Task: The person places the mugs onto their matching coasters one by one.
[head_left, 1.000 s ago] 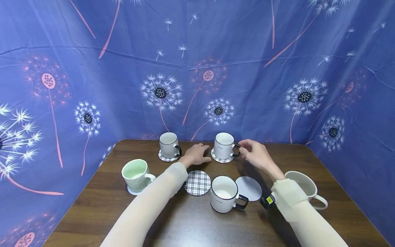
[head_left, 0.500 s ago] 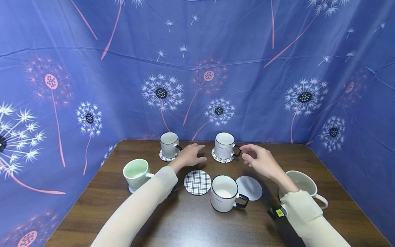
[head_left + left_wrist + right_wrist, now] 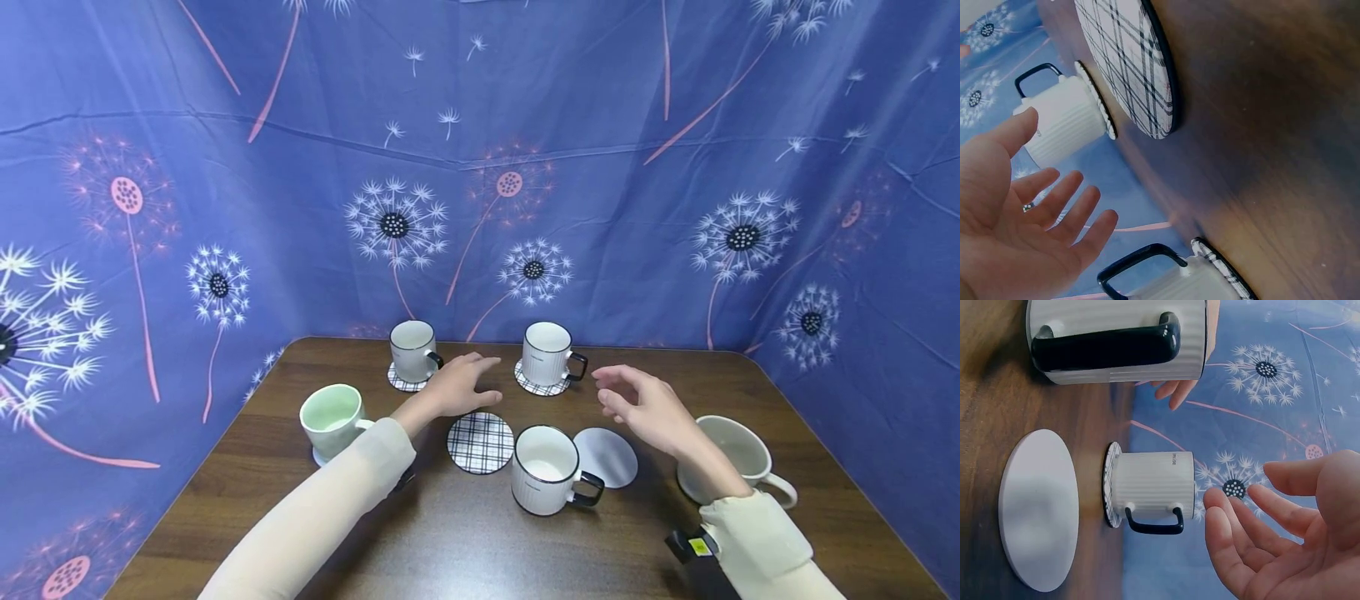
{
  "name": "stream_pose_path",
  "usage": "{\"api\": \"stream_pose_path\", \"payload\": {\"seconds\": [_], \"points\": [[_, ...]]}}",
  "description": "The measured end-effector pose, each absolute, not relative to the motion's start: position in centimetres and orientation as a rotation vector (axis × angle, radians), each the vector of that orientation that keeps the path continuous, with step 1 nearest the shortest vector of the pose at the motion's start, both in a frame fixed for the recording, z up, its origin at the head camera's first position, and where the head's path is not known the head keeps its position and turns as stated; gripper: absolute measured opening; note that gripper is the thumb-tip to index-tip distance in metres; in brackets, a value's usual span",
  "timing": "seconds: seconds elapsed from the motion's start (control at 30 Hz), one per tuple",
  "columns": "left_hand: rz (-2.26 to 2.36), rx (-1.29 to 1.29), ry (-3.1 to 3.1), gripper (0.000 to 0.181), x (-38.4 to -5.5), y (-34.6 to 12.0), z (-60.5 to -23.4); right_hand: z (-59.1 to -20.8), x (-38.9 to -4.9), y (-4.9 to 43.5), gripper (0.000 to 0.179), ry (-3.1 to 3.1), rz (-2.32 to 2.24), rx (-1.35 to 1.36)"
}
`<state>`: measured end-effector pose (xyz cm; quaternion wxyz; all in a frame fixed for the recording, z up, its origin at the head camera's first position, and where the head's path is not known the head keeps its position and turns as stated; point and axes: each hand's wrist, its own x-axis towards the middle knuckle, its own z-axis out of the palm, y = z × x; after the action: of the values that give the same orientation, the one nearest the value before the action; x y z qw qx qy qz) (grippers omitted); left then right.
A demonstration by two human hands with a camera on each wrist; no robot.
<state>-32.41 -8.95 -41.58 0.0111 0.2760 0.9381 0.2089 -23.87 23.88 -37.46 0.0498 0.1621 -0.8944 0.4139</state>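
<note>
My left hand (image 3: 453, 387) hovers with fingers spread, close to the back left white mug (image 3: 412, 353) and holding nothing; in the left wrist view its palm and fingers (image 3: 1075, 212) show plainly. The right hand (image 3: 651, 410), fingers relaxed, hangs apart from the black handle of the back right white mug (image 3: 545, 357). Both back mugs have black rims and stand upright on plaid coasters. Nearer me, a matching mug (image 3: 538, 490) sits directly on the table between a bare plaid coaster (image 3: 480, 444) and a plain pale coaster (image 3: 611, 458).
A green mug (image 3: 328, 423) stands on a pale coaster at the left, partly behind my left sleeve. At the right, a large cream mug (image 3: 742, 450) is partly hidden by my right forearm. A blue dandelion-print cloth (image 3: 615, 208) hangs behind the brown table (image 3: 480, 558).
The right hand has drawn back from the back right mug's handle, toward me and to the right. The left hand has shifted slightly left and back. The mugs have stayed in place.
</note>
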Motion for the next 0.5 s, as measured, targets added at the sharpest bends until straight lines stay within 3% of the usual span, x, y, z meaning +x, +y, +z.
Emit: {"api": "stream_pose_path", "payload": {"seconds": [0.5], "points": [[0.636,0.928,2.92,0.073,-29.9,-10.8,-41.5,-38.2,-22.1,24.3,0.033,-2.755,1.239,0.493]]}}
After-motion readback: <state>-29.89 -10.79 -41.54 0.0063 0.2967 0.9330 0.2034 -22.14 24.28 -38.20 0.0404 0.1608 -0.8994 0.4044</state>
